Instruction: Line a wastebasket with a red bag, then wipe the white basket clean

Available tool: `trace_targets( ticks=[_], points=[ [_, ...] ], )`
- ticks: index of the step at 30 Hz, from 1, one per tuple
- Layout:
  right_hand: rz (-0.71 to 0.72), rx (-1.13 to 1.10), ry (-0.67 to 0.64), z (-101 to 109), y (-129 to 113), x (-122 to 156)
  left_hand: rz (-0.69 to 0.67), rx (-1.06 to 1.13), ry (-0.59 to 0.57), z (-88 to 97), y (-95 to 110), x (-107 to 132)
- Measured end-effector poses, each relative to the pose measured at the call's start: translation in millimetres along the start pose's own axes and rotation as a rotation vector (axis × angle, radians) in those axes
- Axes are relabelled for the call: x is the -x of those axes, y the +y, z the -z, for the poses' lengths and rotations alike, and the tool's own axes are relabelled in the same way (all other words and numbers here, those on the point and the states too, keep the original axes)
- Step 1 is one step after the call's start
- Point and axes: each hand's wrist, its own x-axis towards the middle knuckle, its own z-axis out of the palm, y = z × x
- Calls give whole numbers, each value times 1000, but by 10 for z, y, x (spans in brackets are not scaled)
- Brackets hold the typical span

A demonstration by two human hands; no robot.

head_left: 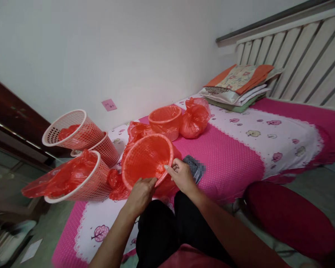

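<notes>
A perforated wastebasket [124, 163] leans toward me at the bed's edge, its mouth facing me. A red plastic bag [141, 160] lines it and is folded over its rim. My left hand [142, 193] is closed on the bag at the near side of the rim. My right hand [181, 174] pinches the bag at the right side of the rim, thumb over the edge. Behind it stands another lined wastebasket [171, 134], with a bunched red plastic bag [195, 117] at its right. Loose red bags [118, 186] lie left of the basket I hold.
Several pale pink wastebaskets [86, 121] with red bags inside stand tilted at the left. A dark grey object [192, 165], partly blurred, lies right of my right hand. Folded bedding [237, 87] is stacked by the radiator [290, 56]. A dark red stool [287, 219] stands right.
</notes>
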Motion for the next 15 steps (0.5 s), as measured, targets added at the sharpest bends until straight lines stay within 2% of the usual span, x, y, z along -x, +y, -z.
trace_targets(
  ticks=[4, 6, 7, 10, 13, 15],
  points=[
    [24, 32, -36, -65, -114, 69, 28, 549, 48, 162, -20, -69],
    [31, 38, -68, -146, -185, 150, 74, 787, 158, 218, 44, -190],
    [37, 40, -93, -195, -218, 203, 110, 835, 234, 232, 88, -275],
    [92, 58, -176, -325, -288, 370, 221, 752, 435, 215, 204, -560],
    [128, 56, -253, -299, -243, 430, 295, 631, 478, 143, 231, -736],
    [84, 12, -205, -163, -117, 354, 332, 587, 489, 100, 205, -751]
  ],
)
